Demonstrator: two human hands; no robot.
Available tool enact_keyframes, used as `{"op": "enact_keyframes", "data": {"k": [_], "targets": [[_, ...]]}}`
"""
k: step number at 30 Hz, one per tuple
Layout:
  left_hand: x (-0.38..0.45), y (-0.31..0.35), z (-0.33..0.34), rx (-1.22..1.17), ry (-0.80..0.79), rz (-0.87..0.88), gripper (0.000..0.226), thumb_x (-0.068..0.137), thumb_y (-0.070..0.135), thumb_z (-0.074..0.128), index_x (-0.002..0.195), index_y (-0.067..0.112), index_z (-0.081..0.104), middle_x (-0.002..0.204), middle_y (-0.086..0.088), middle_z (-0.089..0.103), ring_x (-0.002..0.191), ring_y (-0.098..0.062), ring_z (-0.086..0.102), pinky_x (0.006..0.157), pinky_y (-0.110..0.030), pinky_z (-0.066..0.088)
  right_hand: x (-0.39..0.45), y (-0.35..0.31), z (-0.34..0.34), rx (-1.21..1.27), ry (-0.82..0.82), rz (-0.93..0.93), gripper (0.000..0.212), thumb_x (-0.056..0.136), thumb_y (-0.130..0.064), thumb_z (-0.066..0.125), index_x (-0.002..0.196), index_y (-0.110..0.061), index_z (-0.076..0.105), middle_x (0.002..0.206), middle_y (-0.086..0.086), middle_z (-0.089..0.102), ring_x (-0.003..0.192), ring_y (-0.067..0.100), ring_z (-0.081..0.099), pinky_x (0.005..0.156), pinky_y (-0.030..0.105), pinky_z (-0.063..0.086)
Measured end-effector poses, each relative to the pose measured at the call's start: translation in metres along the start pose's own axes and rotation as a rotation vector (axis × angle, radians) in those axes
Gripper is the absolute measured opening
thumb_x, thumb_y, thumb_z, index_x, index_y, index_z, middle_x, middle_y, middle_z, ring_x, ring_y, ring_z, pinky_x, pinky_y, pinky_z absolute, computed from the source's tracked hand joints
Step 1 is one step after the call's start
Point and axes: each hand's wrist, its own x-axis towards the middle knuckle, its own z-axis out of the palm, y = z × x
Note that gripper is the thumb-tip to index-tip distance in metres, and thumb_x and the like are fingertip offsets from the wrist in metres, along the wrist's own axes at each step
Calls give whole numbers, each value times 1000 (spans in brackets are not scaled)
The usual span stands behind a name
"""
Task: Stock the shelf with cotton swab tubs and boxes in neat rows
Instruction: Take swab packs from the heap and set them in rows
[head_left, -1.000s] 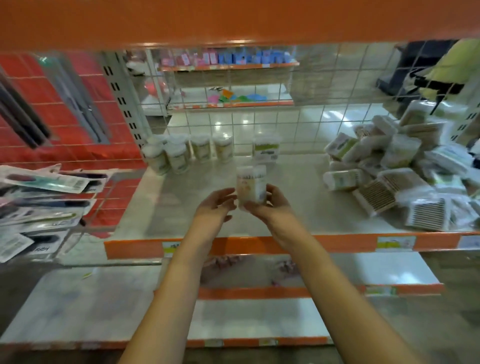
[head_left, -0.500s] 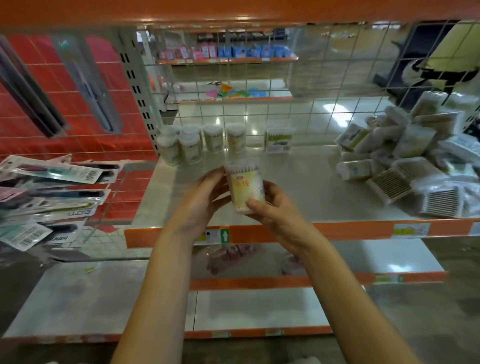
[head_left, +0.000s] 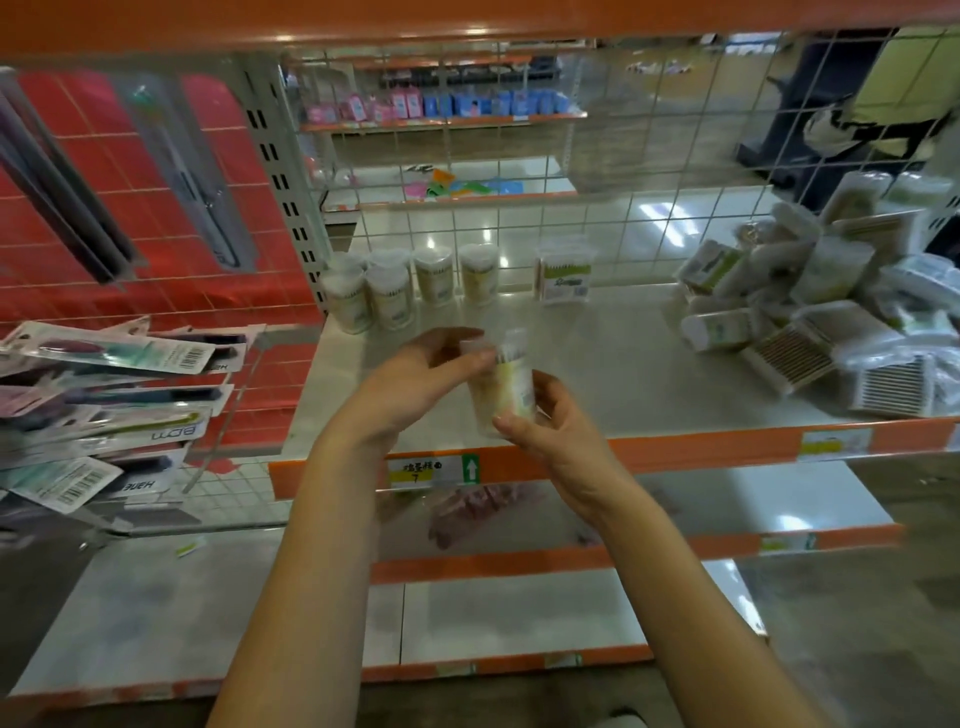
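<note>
**One tub in hand, a short row begun, most of the stock still heaped**

The cotton swab tub (head_left: 503, 387) is a clear round container with a yellowish label, held in the air above the front part of the shelf (head_left: 623, 364), roughly upright with a slight tilt. It touches nothing but the two hands. The left hand (head_left: 415, 379) wraps its upper half from the left, with a fingertip lying across the lid end. The right hand (head_left: 550, 431) cups the lower half from the right and below, its thumb pressed against the bottom edge. Both hands are closed on the tub, fingers curled rather than spread; the grip looks like one for turning or checking the tub, though blur hides the finer detail.

Behind the tub, at the back left of the shelf, the row of placed tubs (head_left: 405, 291) stands upright, with some set two deep at the left end and two more beside them. A little apart to the right stands one rectangular box (head_left: 563, 275), also upright near the wire grid back (head_left: 649, 171).

Far to the right, the pile of unsorted tubs and boxes (head_left: 831, 317) lies jumbled, many on their sides. Judging by that heap against the few items standing, the work is in its early part: the held tub is yet to be set down, and the wide middle of the shelf is bare.
</note>
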Motion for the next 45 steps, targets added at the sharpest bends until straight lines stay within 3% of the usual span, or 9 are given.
{"op": "enact_keyframes", "data": {"k": [4, 8, 13, 16, 21, 27, 35, 40, 45], "targets": [[8, 6, -9, 207, 12, 4, 51, 74, 52, 70, 116, 28, 53, 115, 8, 59, 106, -8, 55, 90, -24, 45, 13, 5, 10, -62, 25, -15, 58, 81, -10, 69, 130, -19, 40, 112, -6, 59, 97, 3, 61, 82, 20, 50], [18, 7, -24, 367, 9, 23, 54, 75, 49, 71, 119, 23, 53, 112, 9, 56, 103, -7, 52, 81, -18, 43, 30, 10, 19, -138, 43, -36, 53, 80, -15, 72, 124, -24, 44, 116, 1, 58, 103, 12, 60, 84, 23, 50], [36, -2, -41, 455, -5, 55, 57, 74, 50, 72, 119, 20, 54, 106, 9, 57, 91, -4, 53, 69, -19, 41, 57, 10, 27, -249, 81, -34, 47, 78, -17, 75, 118, -25, 49, 109, -2, 59, 92, 5, 58, 69, 9, 46], [48, -9, -47, 503, 8, 79, 54, 77, 45, 71, 120, 18, 52, 106, 8, 54, 91, -6, 51, 67, -18, 39, 75, 13, 23, -522, 86, 23, 58, 78, -19, 75, 127, -17, 46, 119, 1, 55, 103, 14, 54, 79, 17, 45], [68, -21, -50, 567, -26, 122, 43, 78, 35, 73, 109, 11, 54, 103, 0, 59, 95, -17, 58, 81, -29, 46, 100, 24, 11, -935, 114, 63, 64, 80, -29, 72, 134, -14, 43, 128, 2, 53, 117, 19, 49, 99, 30, 41], [96, -27, -48, 764, -23, 157, 26, 79, 27, 72, 87, 8, 58, 76, -2, 57, 67, -14, 53, 55, -22, 38, 119, 27, 6, -1136, 120, -29, 54, 84, -30, 68, 130, -12, 48, 129, 7, 52, 120, 24, 47, 103, 32, 38], [131, -30, -51, 1017, 58, 331, 37, 78, 36, 70, 94, 3, 64, 87, -9, 67, 79, -22, 63, 71, -30, 48, 153, 24, 10, -1139, 157, -36, 57, 80, -40, 67, 129, -14, 51, 126, 6, 56, 115, 24, 50, 95, 35, 43], [145, -34, -52, 1059, 173, 371, 42, 80, 44, 66, 102, 9, 62, 95, -5, 63, 88, -19, 59, 69, -25, 40, 178, 21, 23, -1116, 219, -18, 50, 80, -46, 61, 119, -15, 55, 119, 6, 59, 108, 25, 52, 89, 36, 45], [156, -37, -55, 1183, 173, 305, 57, 83, 48, 62, 126, 12, 52, 125, -10, 54, 118, -26, 44, 96, -37, 37, 198, 19, 26, -1150, 235, -1, 53, 83, -47, 58, 122, -12, 51, 125, 8, 54, 116, 28, 44, 93, 37, 38]]}}
